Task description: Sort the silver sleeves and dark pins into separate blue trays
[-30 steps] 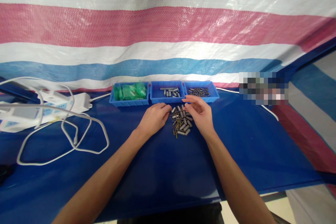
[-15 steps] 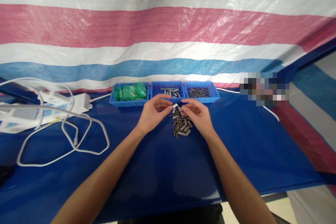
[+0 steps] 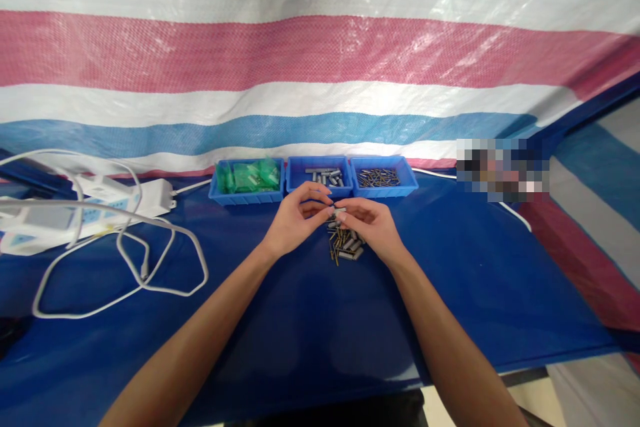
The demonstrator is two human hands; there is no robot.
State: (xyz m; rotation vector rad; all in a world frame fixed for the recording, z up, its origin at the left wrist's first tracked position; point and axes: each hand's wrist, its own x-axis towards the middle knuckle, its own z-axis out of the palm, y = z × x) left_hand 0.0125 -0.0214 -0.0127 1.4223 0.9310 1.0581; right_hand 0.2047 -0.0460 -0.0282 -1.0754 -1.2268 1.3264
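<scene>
My left hand (image 3: 294, 221) and my right hand (image 3: 374, 225) meet fingertip to fingertip over a small pile of parts. Between the pinched thumbs and forefingers shows a small silvery metal cylinder (image 3: 339, 211), partly covered by the fingers. Whether a thin pin is joined to it I cannot make out. Just below the hands, on the blue table, lie loose grey metal cylinders (image 3: 347, 255) mixed with thin brass-coloured pins (image 3: 335, 250). The right fingers hide the top of this pile.
Behind the hands stand three blue bins: a left bin (image 3: 247, 199) with green plastic packets, a middle bin (image 3: 295, 177) with metal cylinders, a right bin (image 3: 385, 192) with thin pins. White power strips (image 3: 155, 197) and a looped white cable (image 3: 203, 260) lie left.
My right hand has moved left and up from the pile to the left fingertips. The cylinder, held earlier in my left fingers, now sits between both hands, slightly lower.
</scene>
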